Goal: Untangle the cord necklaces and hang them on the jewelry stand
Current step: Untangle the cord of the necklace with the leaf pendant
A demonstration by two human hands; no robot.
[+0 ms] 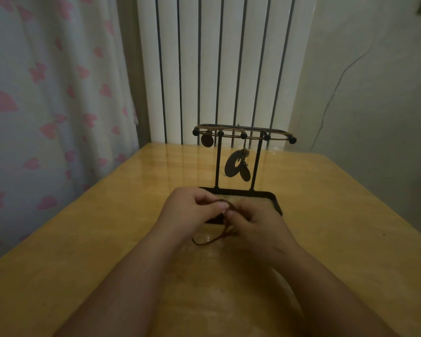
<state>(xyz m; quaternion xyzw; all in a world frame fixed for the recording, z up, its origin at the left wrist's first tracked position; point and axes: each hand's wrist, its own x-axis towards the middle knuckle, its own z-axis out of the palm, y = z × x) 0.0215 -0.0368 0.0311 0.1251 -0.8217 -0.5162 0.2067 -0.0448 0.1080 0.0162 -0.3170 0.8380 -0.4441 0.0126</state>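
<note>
A black metal jewelry stand (260,161) rises from a tray base on the wooden table. Tan cords run along its top bar, with a round dark pendant (207,140) at the left and a pair of oval pendants (236,167) hanging in the middle. In front of the base, my left hand (192,207) and my right hand (255,222) meet and pinch a dark brown cord necklace (212,239) between the fingertips. A loop of that cord trails down onto the table below my hands. Any pendant on it is hidden.
The yellow wooden table (107,251) reaches to a white ribbed radiator (216,69) at the back. A heart-patterned curtain (46,105) hangs along the left edge. A pale wall with a thin wire stands to the right.
</note>
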